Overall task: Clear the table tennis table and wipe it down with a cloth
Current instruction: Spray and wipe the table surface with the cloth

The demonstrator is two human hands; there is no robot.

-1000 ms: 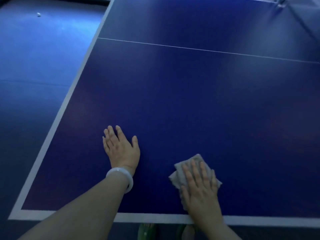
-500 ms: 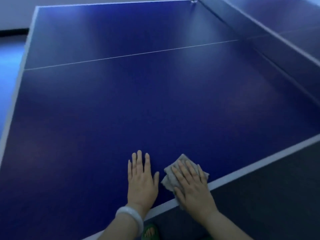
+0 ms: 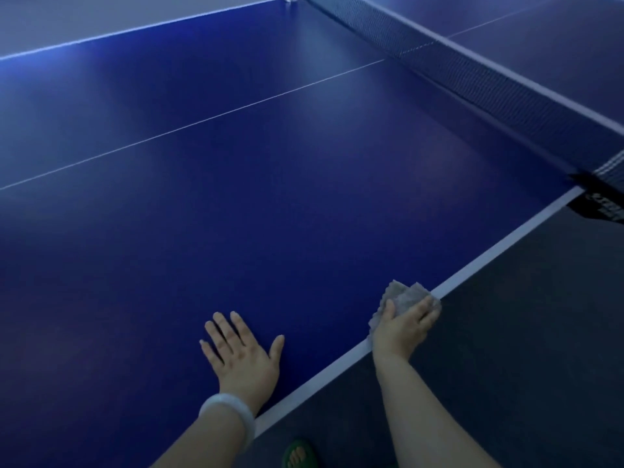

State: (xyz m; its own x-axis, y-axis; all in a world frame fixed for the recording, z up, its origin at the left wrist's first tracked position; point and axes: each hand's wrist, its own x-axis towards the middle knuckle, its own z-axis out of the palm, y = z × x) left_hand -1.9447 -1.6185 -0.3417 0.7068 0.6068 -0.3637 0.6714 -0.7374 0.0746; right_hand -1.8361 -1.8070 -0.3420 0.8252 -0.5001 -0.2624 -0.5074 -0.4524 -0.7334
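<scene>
The left hand point(image 3: 241, 356) lies flat on the blue counter point(image 3: 270, 197), fingers point(image 3: 224, 327) spread straight, holding nothing. To its right, the right hand point(image 3: 401, 325) presses the grey cloth point(image 3: 400, 297) onto the counter's white edge line; the cloth bunches under and beyond the fingers point(image 3: 423, 307), thumb at its left side.

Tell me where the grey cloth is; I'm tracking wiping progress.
The crumpled grey cloth lies under the right hand on the blue table's white near edge, lower right.

blue table point(image 3: 270, 197) — grey cloth point(image 3: 403, 300) at edge
</scene>
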